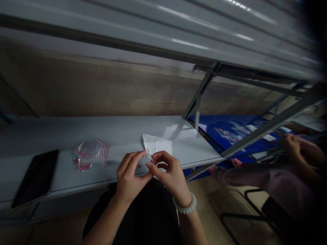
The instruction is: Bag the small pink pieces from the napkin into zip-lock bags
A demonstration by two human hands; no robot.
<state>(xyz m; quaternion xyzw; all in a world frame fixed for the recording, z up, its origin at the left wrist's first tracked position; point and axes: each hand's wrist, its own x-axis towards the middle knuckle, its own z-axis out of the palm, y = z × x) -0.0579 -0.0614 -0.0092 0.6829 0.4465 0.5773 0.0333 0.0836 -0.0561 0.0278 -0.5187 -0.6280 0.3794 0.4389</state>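
Note:
My left hand [130, 177] and my right hand [170, 173] meet over the front edge of the grey table [122, 129]. Between their fingertips is a small clear plastic bag [145, 160], pinched from both sides; a few tiny dark and pink bits seem to show in it. Just behind my hands lies a crumpled white tissue [157, 144]. Farther left, a clear bag [90, 153] with pink and gold pieces rests on the table, with pink-edged small bags beside it. My right wrist wears a pale beaded bracelet.
A black tablet [38, 177] lies at the table's left front. Metal posts [201, 92] stand at the right end. Beyond them, a blue table [219, 127] holds bags and white items. A seated person's hands [293, 144] are at the far right, near a chair frame [235, 217].

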